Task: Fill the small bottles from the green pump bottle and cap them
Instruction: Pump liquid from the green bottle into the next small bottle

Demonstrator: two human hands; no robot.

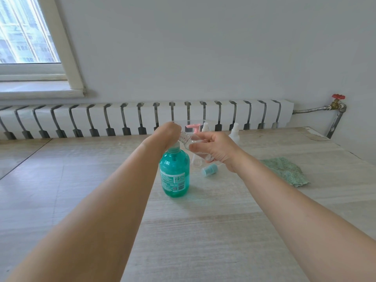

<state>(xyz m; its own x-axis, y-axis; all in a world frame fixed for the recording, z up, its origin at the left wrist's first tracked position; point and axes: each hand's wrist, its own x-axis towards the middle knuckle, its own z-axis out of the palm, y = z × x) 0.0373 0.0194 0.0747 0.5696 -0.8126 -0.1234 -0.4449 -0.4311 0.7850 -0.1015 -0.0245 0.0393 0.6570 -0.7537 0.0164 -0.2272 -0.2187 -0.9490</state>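
Observation:
The green pump bottle [175,174] stands upright on the wooden table [203,231]. My left hand [165,133] sits on top of its pump head and hides it. My right hand [215,149] grips a small clear bottle [188,139], tilted with its open threaded neck against the pump under my left hand. A light blue cap [209,170] lies on its side on the table below my right hand. Another small clear bottle [197,160] stands just behind the green one.
A pink-pump bottle [194,128] and two white-capped small bottles [235,131] stand at the back near the radiator [142,117]. A green cloth [286,173] lies at the right. The table's right edge runs close to the cloth.

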